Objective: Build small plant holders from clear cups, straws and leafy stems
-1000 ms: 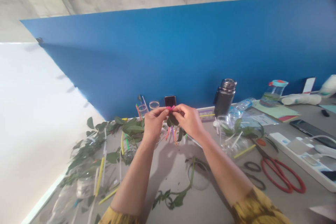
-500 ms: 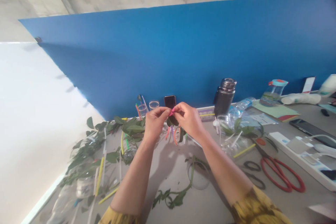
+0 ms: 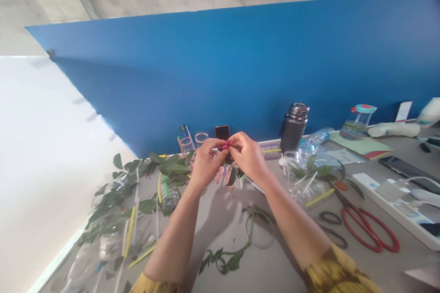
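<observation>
My left hand [image 3: 205,163] and my right hand [image 3: 246,155] meet above the grey table [image 3: 271,265], fingertips pinched together on a small pink strip [image 3: 224,146]. A dark green leaf [image 3: 231,175] hangs just below the fingers. Under the hands lie short pink and orange strips beside clear cups [image 3: 201,137]. A black phone [image 3: 222,131] stands behind the hands against the blue wall.
Leafy branches [image 3: 117,197] and yellow strips spread over the left of the table. A leafy sprig [image 3: 233,252] lies near my arms. A dark flask [image 3: 294,127], red scissors [image 3: 369,229], a white power strip [image 3: 395,201] and clear containers stand at the right.
My two hands have drawn closer together, and the left hand's fingers now fold over the pink strip. The leaf hangs a little lower and more to the right.
</observation>
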`<state>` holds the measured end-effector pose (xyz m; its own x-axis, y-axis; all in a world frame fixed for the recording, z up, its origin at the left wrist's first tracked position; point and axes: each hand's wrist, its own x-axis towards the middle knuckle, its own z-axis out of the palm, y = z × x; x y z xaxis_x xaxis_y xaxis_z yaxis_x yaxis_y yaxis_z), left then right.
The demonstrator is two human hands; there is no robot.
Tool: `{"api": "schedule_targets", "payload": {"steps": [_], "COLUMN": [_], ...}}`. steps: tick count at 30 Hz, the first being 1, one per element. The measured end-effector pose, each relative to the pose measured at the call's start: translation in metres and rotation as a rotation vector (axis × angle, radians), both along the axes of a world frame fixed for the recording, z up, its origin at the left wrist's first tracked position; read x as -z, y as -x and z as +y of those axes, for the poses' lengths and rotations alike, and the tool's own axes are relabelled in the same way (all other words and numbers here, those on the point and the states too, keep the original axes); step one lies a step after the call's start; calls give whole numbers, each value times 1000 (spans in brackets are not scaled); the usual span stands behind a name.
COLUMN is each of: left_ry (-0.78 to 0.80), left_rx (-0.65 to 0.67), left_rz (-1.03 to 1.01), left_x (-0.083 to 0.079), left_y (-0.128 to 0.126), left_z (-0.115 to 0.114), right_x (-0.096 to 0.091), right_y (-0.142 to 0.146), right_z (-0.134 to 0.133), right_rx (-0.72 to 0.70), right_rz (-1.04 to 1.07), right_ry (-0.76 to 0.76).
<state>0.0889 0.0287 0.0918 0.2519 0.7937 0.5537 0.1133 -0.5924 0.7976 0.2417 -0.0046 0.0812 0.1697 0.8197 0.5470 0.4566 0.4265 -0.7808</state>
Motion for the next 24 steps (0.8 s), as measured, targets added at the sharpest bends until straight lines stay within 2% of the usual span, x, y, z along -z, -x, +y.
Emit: {"api": "schedule_targets", "payload": {"steps": [9,13,18,22,24], "left_ry": [28,80,166,294,302], "left_rx": [67,73,15,57,54], "left_rz": [20,2,-95,-144,-160], "left_x": [1,0,1,3,3], "left_y": [4,2,2,2,1], "left_z": [1,0,2,5,5], "right_x": [0,0,-2,-2,-2], "right_y": [-2,-4,-4,-3,-3], "right_z": [1,0,-1,0,0], "right_rx": [49,42,34,25,28], "right_rz": [-83,-114,-94,-81,-79], "right_ry": [16,21,-6,-13,-10]}}
